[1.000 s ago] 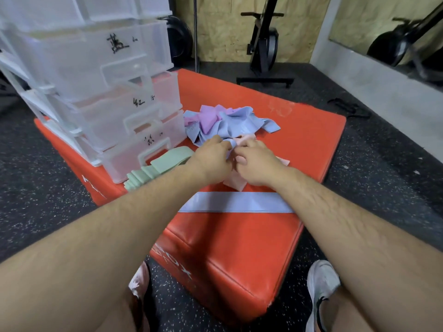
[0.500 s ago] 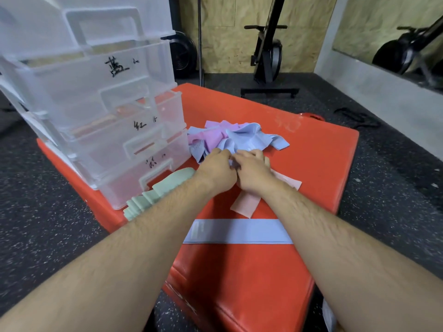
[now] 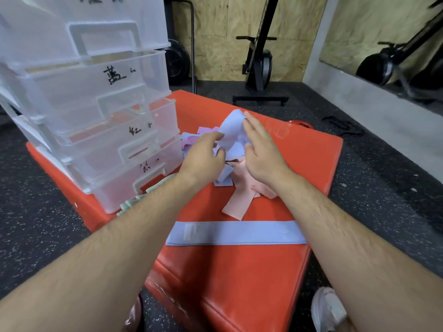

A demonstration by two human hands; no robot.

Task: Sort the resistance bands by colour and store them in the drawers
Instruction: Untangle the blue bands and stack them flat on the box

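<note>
Your left hand (image 3: 206,155) pinches a blue band (image 3: 233,129), held up above the pile (image 3: 191,141) on the red pad (image 3: 239,271). Your right hand (image 3: 262,149) lies straight-fingered against that band's right side. Nearer you, a second blue band (image 3: 236,232) lies flat, with a pink band (image 3: 238,201) between. Green bands (image 3: 129,204) sit by the clear drawers (image 3: 100,111) on the left.

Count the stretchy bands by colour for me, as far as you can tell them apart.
Blue: 2, the flat blue band and the lifted blue band that the left hand pinches.
Peach bands: at least 1.
Purple bands: at least 1.
Green bands: at least 1, partly hidden.
Total: at least 5; more may lie hidden underneath.
</note>
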